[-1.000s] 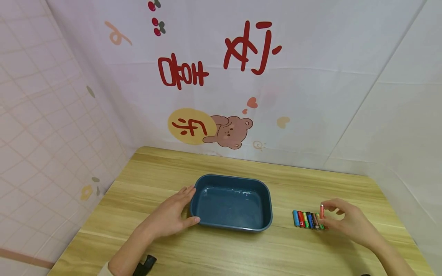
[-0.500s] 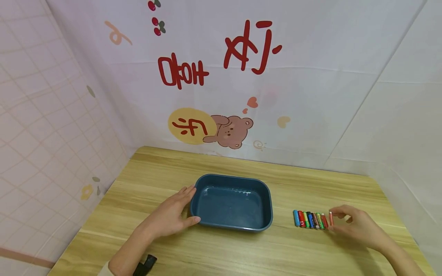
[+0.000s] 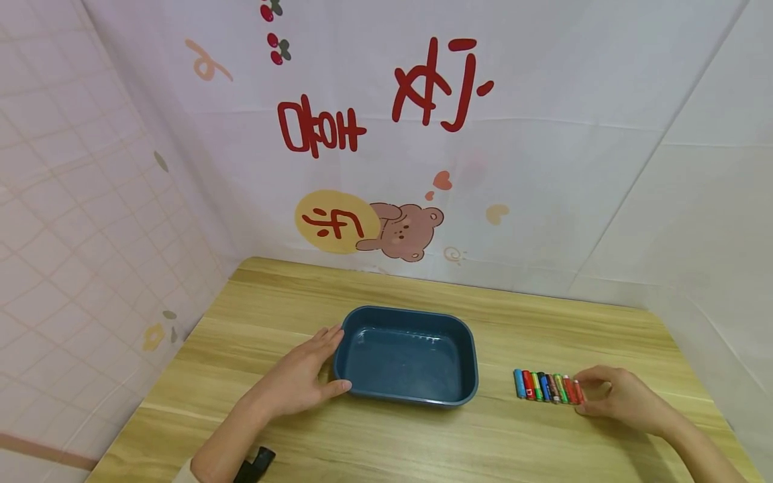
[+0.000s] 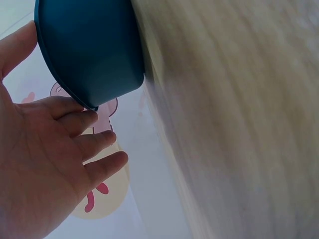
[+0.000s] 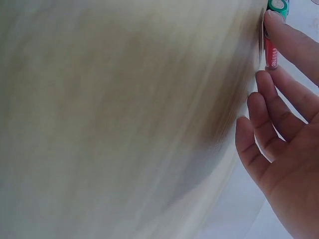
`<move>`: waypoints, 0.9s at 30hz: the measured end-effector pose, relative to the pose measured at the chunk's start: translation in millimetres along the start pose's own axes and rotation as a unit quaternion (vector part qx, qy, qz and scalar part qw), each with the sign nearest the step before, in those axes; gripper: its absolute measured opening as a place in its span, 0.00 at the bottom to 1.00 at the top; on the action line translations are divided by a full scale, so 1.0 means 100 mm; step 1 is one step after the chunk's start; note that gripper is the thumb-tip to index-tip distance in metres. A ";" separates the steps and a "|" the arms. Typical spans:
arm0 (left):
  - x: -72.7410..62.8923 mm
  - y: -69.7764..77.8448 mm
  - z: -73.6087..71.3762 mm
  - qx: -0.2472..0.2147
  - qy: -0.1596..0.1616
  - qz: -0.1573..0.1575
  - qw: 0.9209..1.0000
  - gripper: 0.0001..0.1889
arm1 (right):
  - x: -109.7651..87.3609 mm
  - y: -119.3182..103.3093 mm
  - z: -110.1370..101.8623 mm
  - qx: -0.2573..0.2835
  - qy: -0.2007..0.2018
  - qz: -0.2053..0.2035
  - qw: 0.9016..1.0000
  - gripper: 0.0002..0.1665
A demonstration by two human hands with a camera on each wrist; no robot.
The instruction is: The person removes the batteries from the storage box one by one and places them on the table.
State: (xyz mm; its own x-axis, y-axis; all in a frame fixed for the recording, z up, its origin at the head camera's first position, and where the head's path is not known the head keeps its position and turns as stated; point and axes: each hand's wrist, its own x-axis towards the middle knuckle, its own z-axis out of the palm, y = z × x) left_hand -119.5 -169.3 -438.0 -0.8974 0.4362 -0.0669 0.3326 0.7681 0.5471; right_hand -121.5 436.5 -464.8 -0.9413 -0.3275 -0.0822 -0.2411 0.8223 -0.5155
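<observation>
A dark blue rectangular basin (image 3: 406,362) stands at the middle of the table. At its left end my left hand (image 3: 294,381) touches the rim with relaxed, spread fingers; in the left wrist view the thumb and fingertips meet the edge of the basin (image 4: 92,55). To the right lies a neat row of several small coloured batteries (image 3: 545,387). My right hand (image 3: 628,400) pinches a red battery (image 3: 578,392) by its ends at the row's right end. In the right wrist view, that red battery (image 5: 271,54) shows between thumb and index finger.
A black object (image 3: 256,463) lies beside the left forearm near the front of the table. The wood-grain table (image 3: 392,443) meets a white printed cloth wall (image 3: 531,255) at the back and sides.
My right hand has carried the red battery first right, then down against the right end of the row, tilting it from upright to lying. My left hand and the basin have stayed put.
</observation>
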 end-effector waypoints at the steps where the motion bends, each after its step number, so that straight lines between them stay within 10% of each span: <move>1: 0.00 0.00 0.00 0.000 0.000 0.000 1.000 0.49 | 0.00 0.00 0.00 -0.003 -0.002 0.004 1.000 0.29; 27: 0.00 0.00 0.00 0.004 0.002 0.003 1.000 0.49 | -0.01 -0.03 0.01 0.008 -0.011 0.017 1.000 0.33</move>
State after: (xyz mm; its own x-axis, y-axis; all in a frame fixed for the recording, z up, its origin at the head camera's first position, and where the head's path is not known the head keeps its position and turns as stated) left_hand -119.2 -169.3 -437.9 -0.8962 0.4394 -0.0610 0.3401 0.7688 0.5416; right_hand -119.9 433.5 -463.9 -0.9433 -0.3102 -0.1186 -0.2054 0.8256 -0.5256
